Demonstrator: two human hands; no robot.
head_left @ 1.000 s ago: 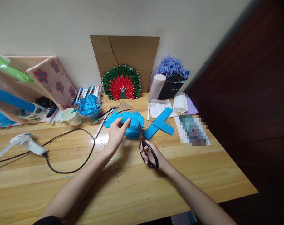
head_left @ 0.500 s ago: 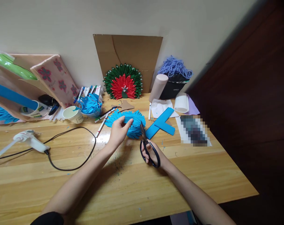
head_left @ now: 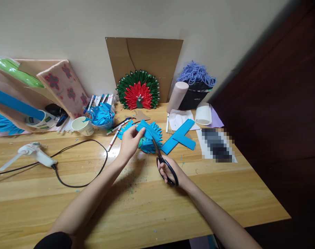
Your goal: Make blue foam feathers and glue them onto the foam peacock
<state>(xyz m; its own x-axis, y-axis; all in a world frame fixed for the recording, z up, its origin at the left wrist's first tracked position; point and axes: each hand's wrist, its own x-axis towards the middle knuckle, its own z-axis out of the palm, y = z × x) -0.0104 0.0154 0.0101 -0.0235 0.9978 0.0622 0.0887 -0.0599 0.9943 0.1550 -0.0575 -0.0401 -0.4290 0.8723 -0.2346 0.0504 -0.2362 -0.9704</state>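
Observation:
My left hand (head_left: 130,141) pinches a flat blue strip (head_left: 146,130), apparently felt or foam, between thumb and fingers. In my right hand (head_left: 170,169) is a pair of black-handled scissors (head_left: 160,157), fingers through the loops. The blades point up and left, their tips at the strip's lower right edge; whether they are cutting into it I cannot tell. Behind and below both hands lies a blue petalled piece (head_left: 151,149) with a bit of green showing, partly covered by the left hand and strip. Two crossed blue strips (head_left: 173,139) lie just right of the blades.
A white glue gun (head_left: 38,155) with a looping black cable lies at left. Paper cup (head_left: 82,127), a tub of blue scraps (head_left: 101,117) and markers (head_left: 114,138) stand or lie nearby. A red-green peacock fan (head_left: 138,90) leans on cardboard (head_left: 153,52); a pale bottle (head_left: 177,97) stands right.
My left hand has tilted the blue strip so more of its face shows, and has shifted slightly. The scissor blades now lean further left, tips against the strip. The view has shifted a little.

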